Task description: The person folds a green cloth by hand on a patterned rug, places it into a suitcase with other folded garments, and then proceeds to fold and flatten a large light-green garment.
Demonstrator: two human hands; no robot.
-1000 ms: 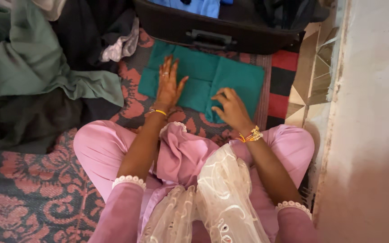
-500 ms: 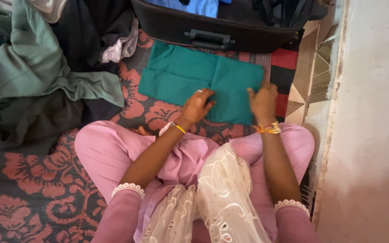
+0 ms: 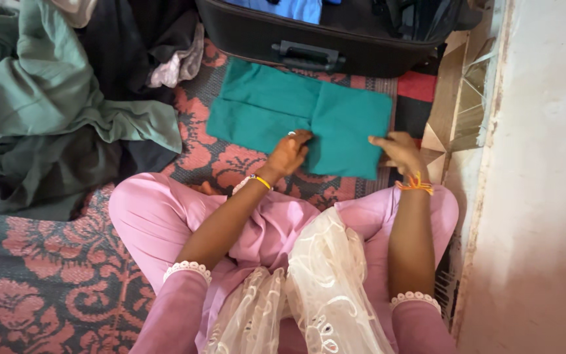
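Head view: I sit cross-legged on the mat (image 3: 47,288) and the teal cloth (image 3: 283,111) lies flat before my knees, close to the far edge of the mat, just under the black suitcase (image 3: 316,39). My left hand (image 3: 289,154) is curled on the near edge of the cloth, near its middle, and the fingers pinch the fabric there. My right hand (image 3: 397,147) grips the near right corner in the same way, fingers closed on the edge.

To do this fold well, I think both hands should lift the near edge together and at the same height, so the fabric does not twist. The edge should then meet the far edge straight, and I should press the crease flat with my palm afterwards.

Around me, a grey-green garment (image 3: 54,98) and dark clothes (image 3: 126,46) are piled at the left side of the mat, well apart from the cloth. The suitcase is very near the far edge of the cloth, so there is little room to push forward. The wall (image 3: 545,196) is close on my right and limits my elbow.
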